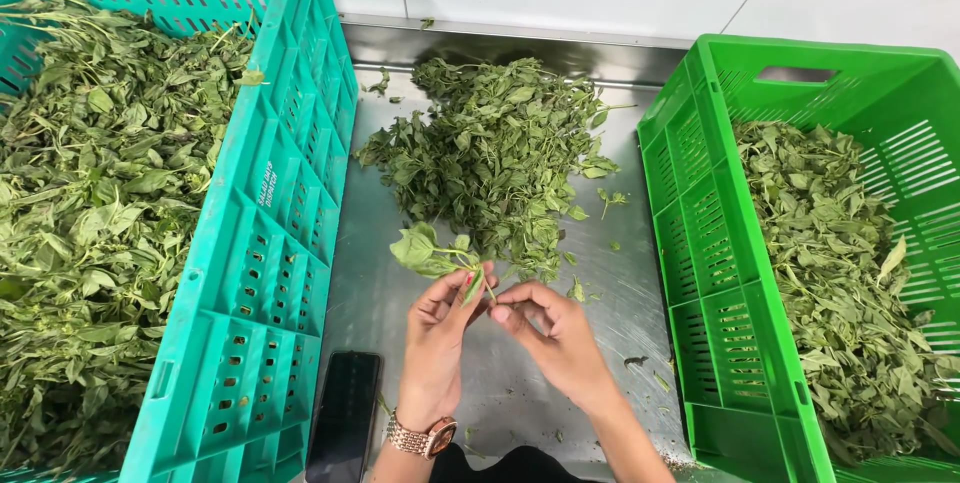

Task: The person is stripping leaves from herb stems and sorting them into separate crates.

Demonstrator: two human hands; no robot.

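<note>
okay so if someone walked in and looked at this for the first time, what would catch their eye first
Probably the two bright plastic crates: a teal crate on the left packed with leafy stems, and a green crate on the right holding loose leaves. Between them, a pile of leaves lies on the metal table, where the left hand and right hand pinch a leafy sprig.
</note>
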